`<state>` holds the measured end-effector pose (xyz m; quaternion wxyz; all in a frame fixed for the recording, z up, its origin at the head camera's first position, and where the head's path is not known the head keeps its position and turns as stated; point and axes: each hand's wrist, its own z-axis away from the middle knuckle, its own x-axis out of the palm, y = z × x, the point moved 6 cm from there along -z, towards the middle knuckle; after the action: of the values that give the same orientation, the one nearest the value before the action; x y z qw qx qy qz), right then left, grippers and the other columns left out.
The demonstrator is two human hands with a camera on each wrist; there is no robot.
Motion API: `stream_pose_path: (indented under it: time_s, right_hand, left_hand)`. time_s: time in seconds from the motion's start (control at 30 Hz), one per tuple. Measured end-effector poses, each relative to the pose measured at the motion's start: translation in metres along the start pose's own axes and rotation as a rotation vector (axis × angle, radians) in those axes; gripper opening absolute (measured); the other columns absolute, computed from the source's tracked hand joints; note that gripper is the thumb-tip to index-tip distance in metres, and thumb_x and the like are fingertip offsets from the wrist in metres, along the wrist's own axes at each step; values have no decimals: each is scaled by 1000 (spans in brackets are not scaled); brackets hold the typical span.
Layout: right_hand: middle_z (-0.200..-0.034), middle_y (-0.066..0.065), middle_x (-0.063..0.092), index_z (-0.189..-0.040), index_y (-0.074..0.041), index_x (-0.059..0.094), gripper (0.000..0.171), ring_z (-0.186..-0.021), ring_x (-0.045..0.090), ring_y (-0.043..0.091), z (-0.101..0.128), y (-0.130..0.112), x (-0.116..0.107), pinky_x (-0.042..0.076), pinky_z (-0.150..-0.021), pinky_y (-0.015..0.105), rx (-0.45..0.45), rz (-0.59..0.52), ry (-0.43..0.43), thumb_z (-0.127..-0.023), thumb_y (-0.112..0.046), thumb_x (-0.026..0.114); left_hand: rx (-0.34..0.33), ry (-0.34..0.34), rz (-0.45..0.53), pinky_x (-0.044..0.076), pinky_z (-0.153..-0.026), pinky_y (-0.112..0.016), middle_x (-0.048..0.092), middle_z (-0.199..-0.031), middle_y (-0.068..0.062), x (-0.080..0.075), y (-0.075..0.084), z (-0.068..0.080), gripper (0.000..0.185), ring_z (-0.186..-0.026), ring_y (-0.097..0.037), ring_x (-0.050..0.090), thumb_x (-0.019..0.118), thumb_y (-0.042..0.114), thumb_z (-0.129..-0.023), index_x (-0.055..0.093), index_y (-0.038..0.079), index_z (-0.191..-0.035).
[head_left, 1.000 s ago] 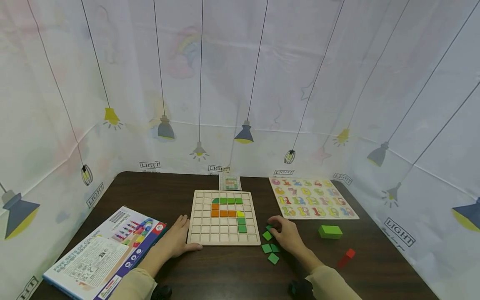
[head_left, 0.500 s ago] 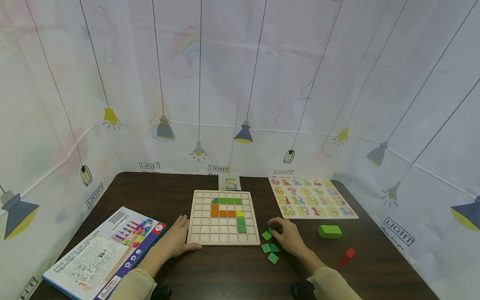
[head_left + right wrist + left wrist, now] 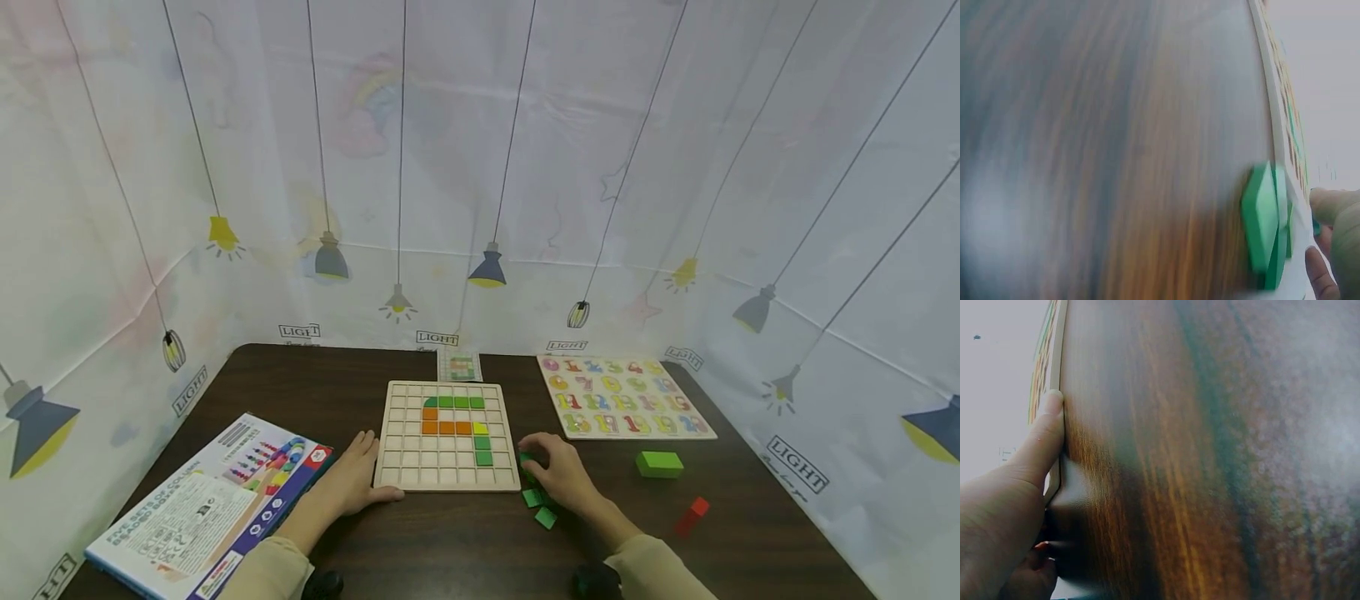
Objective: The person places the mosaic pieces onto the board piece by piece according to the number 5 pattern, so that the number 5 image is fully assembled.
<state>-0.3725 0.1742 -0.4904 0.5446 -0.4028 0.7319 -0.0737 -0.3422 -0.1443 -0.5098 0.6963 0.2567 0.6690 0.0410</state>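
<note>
A wooden grid board (image 3: pixel 402 481) lies at mid-table, with green tiles (image 3: pixel 462 402), orange tiles (image 3: pixel 447 427) and a yellow tile (image 3: pixel 479 428) in its cells. My left hand (image 3: pixel 351 479) rests along the board's left side, fingers extended; its thumb (image 3: pixel 1047 434) touches the near edge. Just off the board's right edge, my right hand (image 3: pixel 561 473) pinches a small green tile (image 3: pixel 1316 227), mostly hidden by the fingers. Beneath and beside that hand lie loose green tiles (image 3: pixel 546 518), partly covered by it; in the right wrist view these green tiles (image 3: pixel 1260 217) overlap one another.
Behind the board is a small pattern card (image 3: pixel 459 366). A number board (image 3: pixel 626 398) lies at the back right, with a light green block (image 3: pixel 660 464) and a red block (image 3: pixel 692 517) nearer. A flat product box (image 3: pixel 202 508) takes up the left side.
My right hand has moved left toward the board with the green tile, now covering some loose tiles. My left hand and the board have stayed in place.
</note>
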Motion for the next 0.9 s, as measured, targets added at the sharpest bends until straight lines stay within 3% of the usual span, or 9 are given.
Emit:
stream_pose_path:
  time_s: [0.37, 0.63, 0.77, 0.9]
  right_hand:
    - [-96, 2, 64, -103, -8, 64, 26, -82, 58, 18, -3, -38, 28, 50, -69, 31, -138, -40, -88, -80, -3, 74]
    - [-98, 5, 61, -103, -4, 63, 26, -89, 61, 20, -3, -50, 38, 53, -72, 25, -172, -125, -100, -79, 0, 74]
    - [-100, 8, 61, -104, -2, 63, 25, -89, 61, 21, -3, -55, 42, 54, -72, 25, -201, -113, -109, -81, -1, 73]
    - [-101, 7, 61, -105, -4, 63, 25, -89, 60, 19, -3, -56, 43, 53, -74, 25, -173, -94, -120, -82, -3, 73]
  left_hand:
    - [0, -2, -7, 25, -108, -51, 26, -146, -32, 1, -1, -1, 100, -137, -43, 19, 68, 58, -77, 34, -13, -139]
    - [-2, 6, -2, 25, -107, -51, 26, -146, -32, -1, -1, -1, 100, -137, -43, 19, 69, 58, -77, 34, -13, -139]
    - [-1, 6, 1, 25, -108, -51, 27, -145, -32, -1, -1, 0, 101, -137, -43, 20, 69, 58, -77, 34, -14, -139]
    - [-1, 4, 1, 26, -107, -51, 27, -145, -33, -1, 0, 0, 102, -137, -43, 20, 69, 58, -76, 34, -14, -138]
